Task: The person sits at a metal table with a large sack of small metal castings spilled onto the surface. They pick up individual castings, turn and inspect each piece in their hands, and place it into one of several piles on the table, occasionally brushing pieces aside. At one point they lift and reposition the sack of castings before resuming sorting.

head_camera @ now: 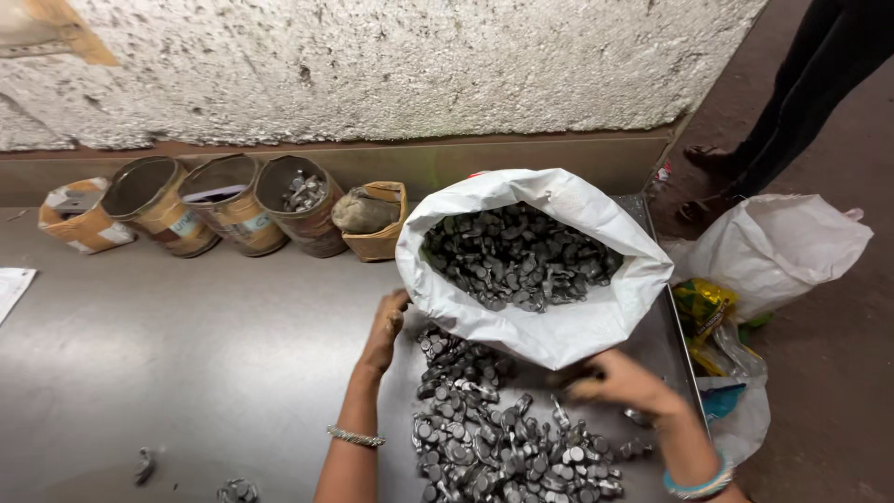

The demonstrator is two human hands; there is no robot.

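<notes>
I see my left hand (pixel 386 326) resting on the lower edge of the white sack (pixel 549 270), fingers bent against it, holding nothing I can make out. My right hand (pixel 619 382) is blurred, probably closed on the sack's rim. Grey metal pieces (pixel 498 438) lie heaped on the steel table (pixel 205 345), just below the sack.

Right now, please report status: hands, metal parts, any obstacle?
Left hand at white sack rim. Right hand under sack, over metal parts; grip unclear. Table edge close right.
</notes>
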